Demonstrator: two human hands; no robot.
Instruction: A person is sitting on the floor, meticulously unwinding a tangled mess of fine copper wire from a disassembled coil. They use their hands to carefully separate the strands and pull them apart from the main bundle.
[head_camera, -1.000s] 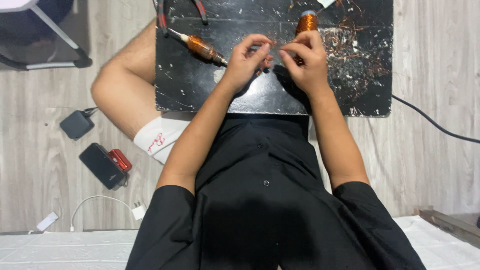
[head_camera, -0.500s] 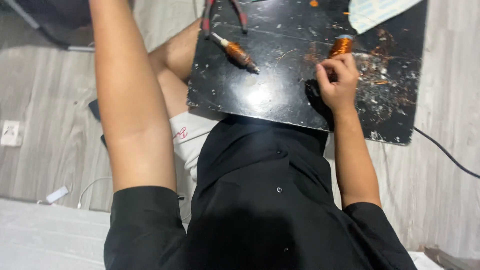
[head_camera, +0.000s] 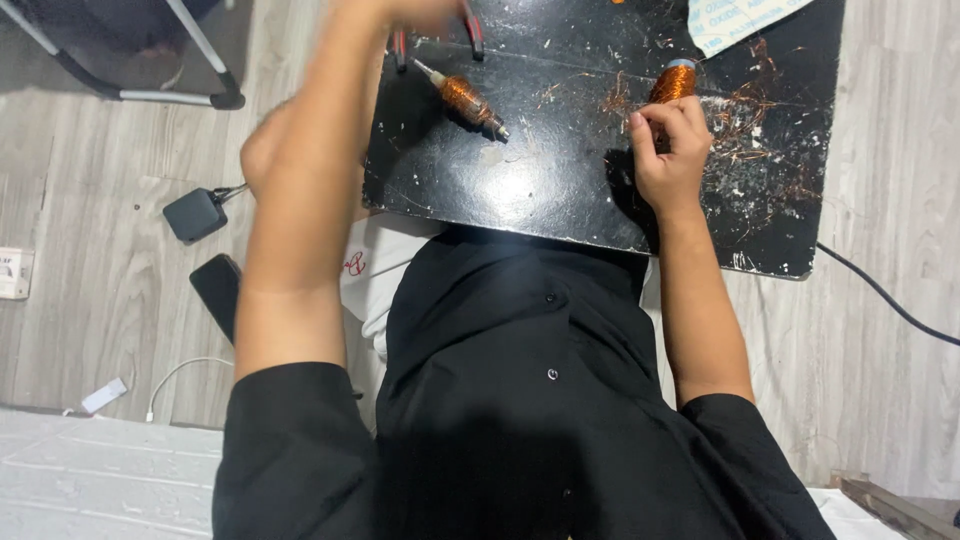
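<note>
My right hand (head_camera: 668, 152) rests on the black board (head_camera: 560, 190). Its fingers are pinched together at the lower end of an upright spool of copper wire (head_camera: 673, 82), on fine wire from it. My left arm is raised over the board's left side. My left hand (head_camera: 420, 12) is blurred and cut off by the top edge, just above red-handled pliers (head_camera: 470, 35). A small motor armature wound with copper (head_camera: 466, 100) lies on the board between my hands. Loose copper strands (head_camera: 750, 110) are scattered to the right of the spool.
A black charger block (head_camera: 195, 214), a dark phone (head_camera: 217, 290) and a white cable (head_camera: 170, 375) lie on the wooden floor at the left. A chair leg (head_camera: 150, 95) crosses the top left. A black cord (head_camera: 890, 300) runs along the right. White paper (head_camera: 740, 20) sits at the board's top.
My left hand has left the wire and swung up and away toward the top edge. My right hand stays by the spool. The view has shifted.
</note>
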